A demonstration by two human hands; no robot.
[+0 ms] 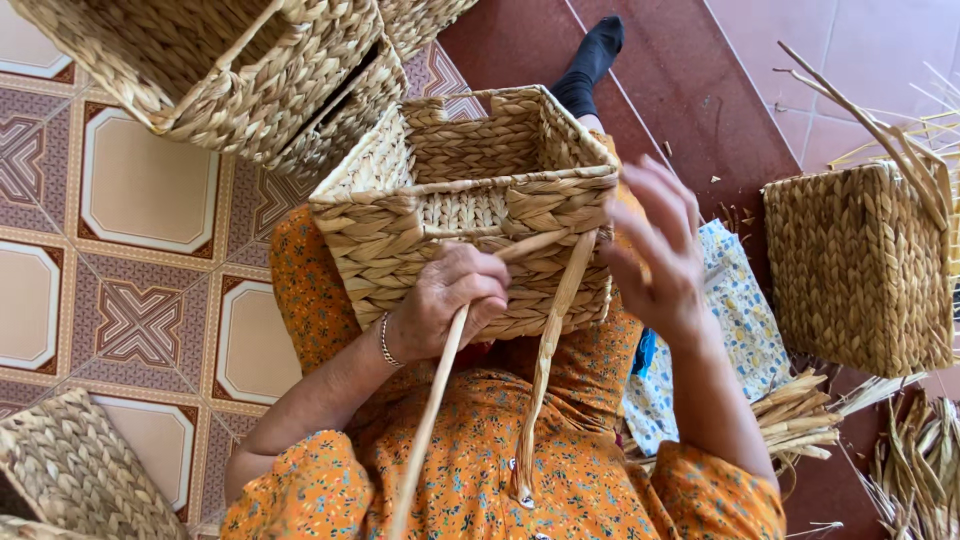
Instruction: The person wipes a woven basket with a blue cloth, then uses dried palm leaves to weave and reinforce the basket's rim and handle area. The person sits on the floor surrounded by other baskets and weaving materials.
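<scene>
The left hand, at the centre of the frame, was closed around a long pale straw strand, fingers curled over it where it met the front wall of a woven basket. The strand ran from the basket's rim down through the fist toward the lower edge of the frame. The right hand, just right of centre, was open with fingers spread and slightly blurred, its palm close to the basket's right corner; I could not tell whether it touched the weave. A second flat strand hung from the rim between the two hands, loose.

The basket was rectangular, plaited from thick, twisted dried fibre, with a notched rim, and it rested on the lap of the person, who wore an orange floral dress. A thin bracelet circled the left wrist.

More plaited baskets were stacked at the upper left, another stood at the right, and loose straw lay at the lower right. The floor was patterned tile on the left, plain red tile above.
</scene>
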